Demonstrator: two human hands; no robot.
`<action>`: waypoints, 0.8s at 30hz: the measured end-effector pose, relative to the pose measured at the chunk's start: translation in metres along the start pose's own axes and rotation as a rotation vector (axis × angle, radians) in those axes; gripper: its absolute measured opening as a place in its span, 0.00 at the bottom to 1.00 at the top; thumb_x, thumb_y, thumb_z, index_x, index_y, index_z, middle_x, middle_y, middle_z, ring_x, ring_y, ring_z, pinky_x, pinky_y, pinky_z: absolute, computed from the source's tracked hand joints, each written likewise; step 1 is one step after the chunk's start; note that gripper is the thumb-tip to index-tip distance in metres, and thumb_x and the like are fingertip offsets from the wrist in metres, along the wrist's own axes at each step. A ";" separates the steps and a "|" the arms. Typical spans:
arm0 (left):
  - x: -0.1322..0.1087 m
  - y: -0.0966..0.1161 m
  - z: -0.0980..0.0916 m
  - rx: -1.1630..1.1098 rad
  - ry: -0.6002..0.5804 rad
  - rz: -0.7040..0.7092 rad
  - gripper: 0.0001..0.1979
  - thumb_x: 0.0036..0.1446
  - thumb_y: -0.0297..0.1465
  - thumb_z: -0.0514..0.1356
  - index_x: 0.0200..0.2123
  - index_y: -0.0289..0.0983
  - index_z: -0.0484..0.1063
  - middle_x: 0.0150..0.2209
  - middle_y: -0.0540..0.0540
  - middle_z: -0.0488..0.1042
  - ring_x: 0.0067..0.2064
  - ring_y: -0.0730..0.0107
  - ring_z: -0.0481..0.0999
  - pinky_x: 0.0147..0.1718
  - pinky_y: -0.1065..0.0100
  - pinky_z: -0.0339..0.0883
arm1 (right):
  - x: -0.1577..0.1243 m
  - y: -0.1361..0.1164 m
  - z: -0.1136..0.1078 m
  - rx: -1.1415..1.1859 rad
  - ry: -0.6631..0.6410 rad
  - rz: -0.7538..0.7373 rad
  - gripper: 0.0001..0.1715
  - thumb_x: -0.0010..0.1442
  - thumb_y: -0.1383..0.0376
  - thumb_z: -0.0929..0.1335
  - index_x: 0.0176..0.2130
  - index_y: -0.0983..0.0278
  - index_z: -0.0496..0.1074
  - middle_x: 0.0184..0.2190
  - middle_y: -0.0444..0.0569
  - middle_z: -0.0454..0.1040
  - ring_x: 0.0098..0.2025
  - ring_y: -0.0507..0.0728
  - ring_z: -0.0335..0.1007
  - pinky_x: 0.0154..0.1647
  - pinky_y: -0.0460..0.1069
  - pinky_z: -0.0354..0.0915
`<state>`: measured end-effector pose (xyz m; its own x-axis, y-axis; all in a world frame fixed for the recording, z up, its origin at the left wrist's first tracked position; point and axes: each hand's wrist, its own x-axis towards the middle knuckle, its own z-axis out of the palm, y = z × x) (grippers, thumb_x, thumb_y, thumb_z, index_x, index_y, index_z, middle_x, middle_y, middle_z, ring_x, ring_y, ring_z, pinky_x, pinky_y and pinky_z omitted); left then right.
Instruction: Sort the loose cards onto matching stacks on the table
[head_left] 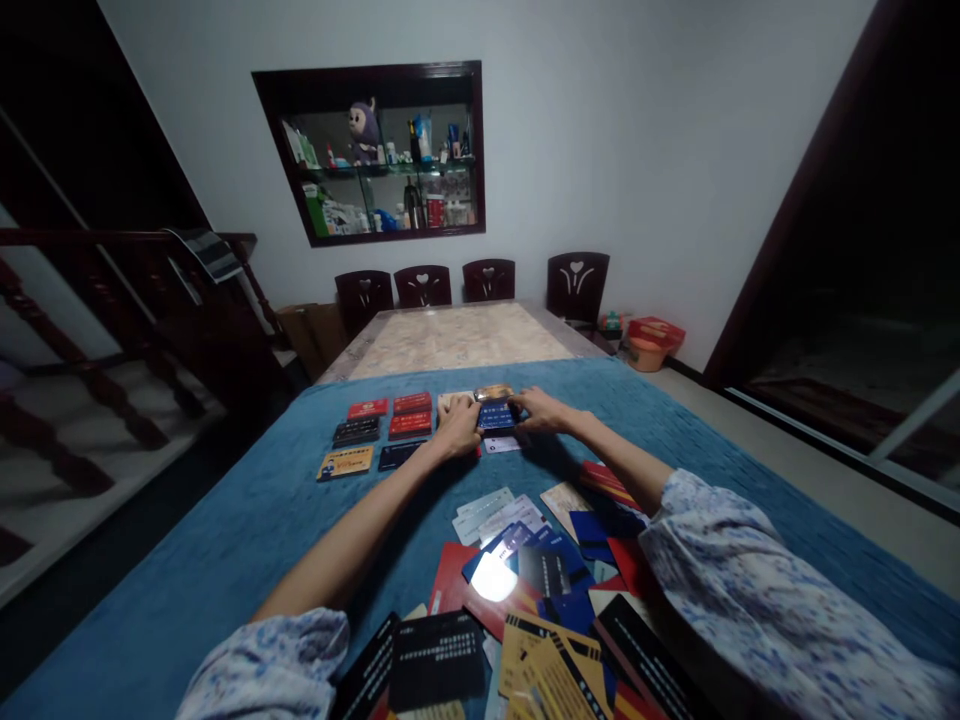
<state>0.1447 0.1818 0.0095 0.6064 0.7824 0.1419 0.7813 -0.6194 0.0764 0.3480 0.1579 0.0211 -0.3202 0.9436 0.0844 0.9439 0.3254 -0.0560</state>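
Note:
A stack of blue cards (497, 418) lies near the far side of the blue cloth. My left hand (456, 428) closes on its left edge, and my right hand (541, 410) pinches its right edge. Just beyond it is a gold card stack (493, 393), and a pale card (501, 444) lies on the near side. Left of my hands are red card stacks (410, 424), a black card stack (356, 431), a yellow card (345, 462) and a dark card (397, 456). Partly behind my left hand sits a pale stack. Loose mixed cards (555, 572) overlap in a heap nearer me.
The blue cloth (255, 530) covers the near part of the long table, whose patterned top (457, 335) shows beyond. Several dark chairs (489, 280) stand at its far end. A stair railing (97, 370) is on the left; an orange bucket (646, 352) sits at the right wall.

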 end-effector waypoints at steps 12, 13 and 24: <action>0.029 -0.002 0.014 -0.009 -0.025 -0.037 0.23 0.57 0.29 0.57 0.57 0.40 0.66 0.56 0.36 0.68 0.60 0.44 0.61 0.56 0.41 0.54 | 0.028 0.017 0.008 -0.089 -0.106 0.082 0.28 0.53 0.63 0.70 0.54 0.65 0.73 0.44 0.57 0.79 0.48 0.64 0.73 0.48 0.51 0.65; 0.030 -0.002 0.015 -0.007 -0.033 -0.037 0.22 0.58 0.29 0.57 0.57 0.40 0.66 0.56 0.36 0.68 0.60 0.44 0.61 0.55 0.42 0.54 | 0.029 0.017 0.008 -0.089 -0.114 0.083 0.28 0.53 0.63 0.70 0.54 0.64 0.73 0.43 0.56 0.79 0.47 0.64 0.74 0.49 0.51 0.65; 0.038 -0.005 0.018 -0.015 -0.080 -0.025 0.20 0.58 0.31 0.56 0.54 0.37 0.68 0.58 0.34 0.68 0.61 0.42 0.60 0.56 0.39 0.55 | 0.031 0.018 0.009 -0.043 -0.169 0.079 0.25 0.55 0.64 0.70 0.52 0.64 0.75 0.45 0.54 0.80 0.45 0.60 0.76 0.41 0.46 0.67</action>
<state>0.1663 0.2155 -0.0032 0.5974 0.7996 0.0603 0.7941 -0.6004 0.0941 0.3540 0.1934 0.0137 -0.2509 0.9641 -0.0867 0.9680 0.2507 -0.0134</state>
